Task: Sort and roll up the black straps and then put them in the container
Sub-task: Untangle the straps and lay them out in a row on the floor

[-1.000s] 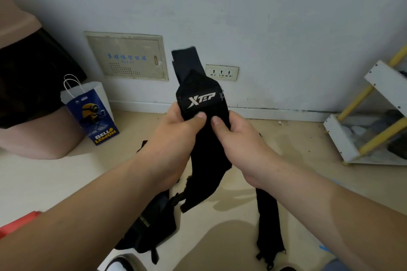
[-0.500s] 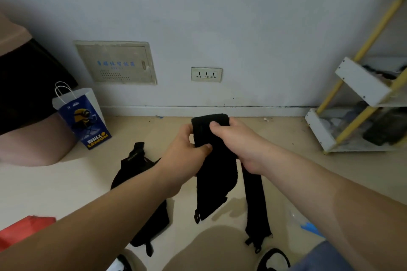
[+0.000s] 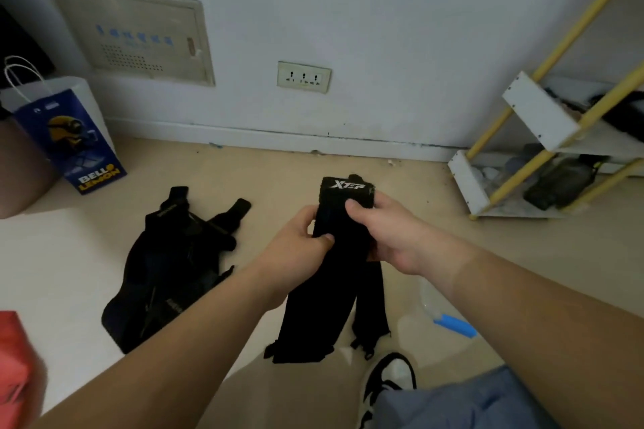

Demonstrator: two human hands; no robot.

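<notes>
A white and blue paper bag [image 3: 69,136] with white cord handles stands on the beige floor [image 3: 522,254] at the left, printed "BELLO LEMON". On the wall above it sits a pale access panel [image 3: 139,35], and right of that a triple socket [image 3: 304,77]. A white shelf rack [image 3: 538,111] on yellow poles stands at the right, a dark bottle [image 3: 557,181] lying on its lowest shelf. A blue object [image 3: 454,324] lies on the floor near a black-and-white shoe [image 3: 390,376]. Something red [image 3: 14,369] shows at the lower left edge.

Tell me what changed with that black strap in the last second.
The left hand and right hand lowered the XTEP strap toward the floor and folded its top end over. Both kept hold. The pile of straps on the floor and the paper bag stayed put.
</notes>
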